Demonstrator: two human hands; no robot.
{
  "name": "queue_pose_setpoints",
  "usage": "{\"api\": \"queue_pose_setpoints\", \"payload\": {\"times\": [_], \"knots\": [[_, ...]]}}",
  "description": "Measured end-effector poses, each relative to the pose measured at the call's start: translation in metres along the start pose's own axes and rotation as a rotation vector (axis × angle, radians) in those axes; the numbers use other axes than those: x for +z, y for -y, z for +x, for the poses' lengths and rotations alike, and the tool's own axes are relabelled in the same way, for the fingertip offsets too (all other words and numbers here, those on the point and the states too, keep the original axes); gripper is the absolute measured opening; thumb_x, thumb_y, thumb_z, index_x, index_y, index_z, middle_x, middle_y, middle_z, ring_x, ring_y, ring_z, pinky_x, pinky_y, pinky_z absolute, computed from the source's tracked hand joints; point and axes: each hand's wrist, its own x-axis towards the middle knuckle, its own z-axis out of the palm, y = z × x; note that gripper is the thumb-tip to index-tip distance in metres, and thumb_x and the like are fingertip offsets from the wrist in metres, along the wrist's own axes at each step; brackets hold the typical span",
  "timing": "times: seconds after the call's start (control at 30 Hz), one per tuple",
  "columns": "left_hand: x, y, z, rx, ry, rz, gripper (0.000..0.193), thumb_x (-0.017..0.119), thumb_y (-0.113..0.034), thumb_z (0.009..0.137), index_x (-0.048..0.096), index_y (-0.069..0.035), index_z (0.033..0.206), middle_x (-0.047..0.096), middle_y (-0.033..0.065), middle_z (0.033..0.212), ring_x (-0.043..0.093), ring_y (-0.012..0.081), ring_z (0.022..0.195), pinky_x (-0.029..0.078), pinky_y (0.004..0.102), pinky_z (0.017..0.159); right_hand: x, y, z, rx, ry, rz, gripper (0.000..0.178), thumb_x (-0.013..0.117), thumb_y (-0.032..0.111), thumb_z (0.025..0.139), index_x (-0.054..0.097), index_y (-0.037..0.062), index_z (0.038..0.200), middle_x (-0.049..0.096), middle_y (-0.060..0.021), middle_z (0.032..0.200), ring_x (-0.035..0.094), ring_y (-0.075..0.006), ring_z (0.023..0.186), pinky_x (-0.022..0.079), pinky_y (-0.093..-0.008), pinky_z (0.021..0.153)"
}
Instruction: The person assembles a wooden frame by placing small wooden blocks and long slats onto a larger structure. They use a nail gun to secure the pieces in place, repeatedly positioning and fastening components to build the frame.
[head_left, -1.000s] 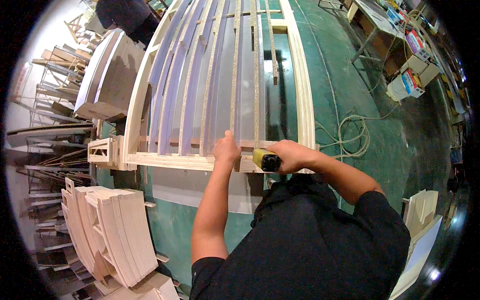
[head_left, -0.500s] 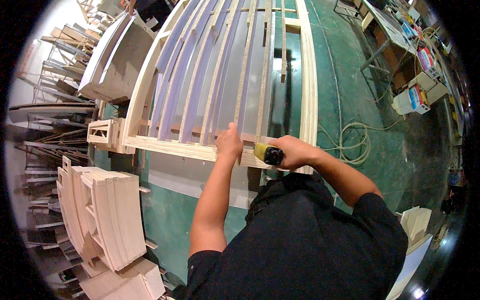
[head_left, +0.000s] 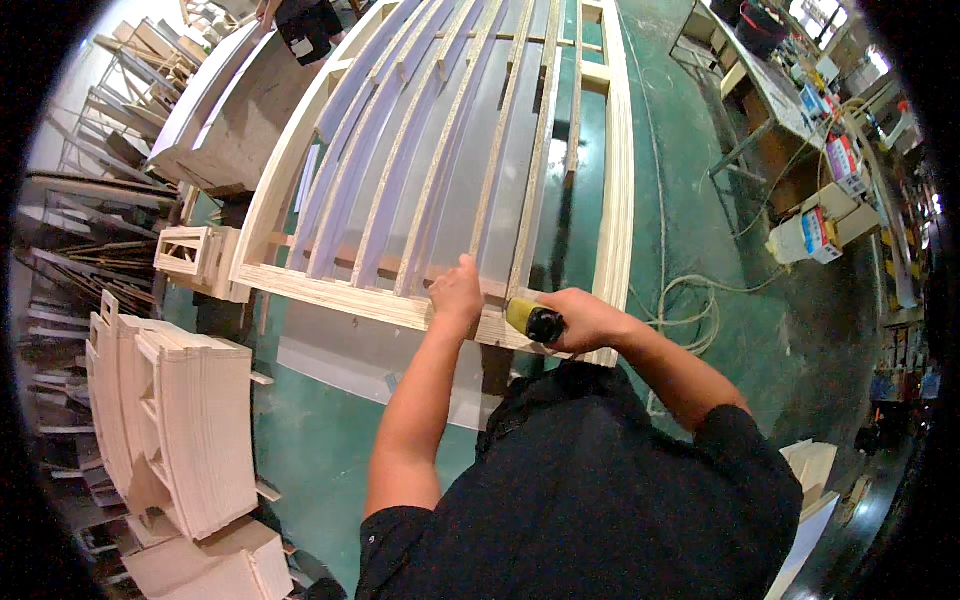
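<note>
A large pale wooden frame [head_left: 620, 200] stretches away from me, crossed lengthwise by several narrow slats with clear, purplish sheet strips along them. At its near rail [head_left: 345, 298], my left hand [head_left: 457, 297] is closed round the near end of a slat [head_left: 487, 205], thumb up. To its right, my right hand [head_left: 590, 322] grips a yellow-and-black handheld power tool [head_left: 534, 320]. The tool's front is against or just above the near end of another slat [head_left: 532, 205], by the rail. Its exact contact point is hidden.
Stacked curved wooden pieces [head_left: 205, 430] stand at left, near a small wooden frame block [head_left: 200, 262]. A coiled hose [head_left: 700, 315] lies on the green floor at right. Beyond it are a workbench [head_left: 770, 95] and a white bucket [head_left: 795, 238]. Another person [head_left: 310, 30] stands at far left.
The view has shifted slightly, so the frame sits a little lower and further left. Both hands keep their holds, the tool staying by the near rail.
</note>
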Motion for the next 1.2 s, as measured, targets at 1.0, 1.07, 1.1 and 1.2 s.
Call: {"api": "queue_pose_setpoints", "payload": {"times": [1.0,1.07,1.1,1.2], "knots": [[-0.007,0.094,0.032,0.788,0.014,-0.077,0.066,0.078,-0.042,0.077,0.060,-0.012,0.133,0.050,0.0095,0.153,0.053,0.0359,0.132,0.051,0.0542,0.097,-0.009,0.070,0.034,0.426,0.140,0.090,0.030,0.077,0.009,0.076,0.062,0.0009,0.101,0.065,-0.0103,0.081,0.060,-0.0188,0.076,0.051,-0.0367,0.073],[-0.028,0.090,0.034,0.886,0.090,-0.016,0.080,0.081,-0.056,0.071,0.060,-0.012,0.135,0.038,0.0060,0.162,0.047,0.0379,0.138,0.049,0.0583,0.099,-0.006,0.057,0.033,0.328,0.103,0.014,0.039,0.077,0.005,0.075,0.065,0.0023,0.111,0.068,-0.0093,0.086,0.061,-0.0167,0.082,0.052,-0.0358,0.078],[-0.039,0.091,0.032,0.920,0.129,0.010,0.087,0.082,-0.063,0.068,0.061,-0.012,0.136,0.032,0.0043,0.166,0.044,0.0390,0.141,0.048,0.0603,0.100,-0.007,0.061,0.037,0.335,0.113,0.024,0.042,0.076,0.004,0.074,0.066,0.0021,0.115,0.069,-0.0087,0.088,0.062,-0.0163,0.083,0.053,-0.0354,0.079],[-0.044,0.097,0.030,0.935,0.155,0.059,0.113,0.090,-0.069,0.050,0.056,-0.011,0.141,0.019,0.0010,0.172,0.039,0.0422,0.144,0.046,0.0630,0.100,-0.001,0.044,0.060,0.319,0.119,0.066,0.047,0.084,0.015,0.069,0.066,0.0015,0.111,0.071,-0.0135,0.089,0.068,-0.0209,0.081,0.055,-0.0381,0.075]]}}
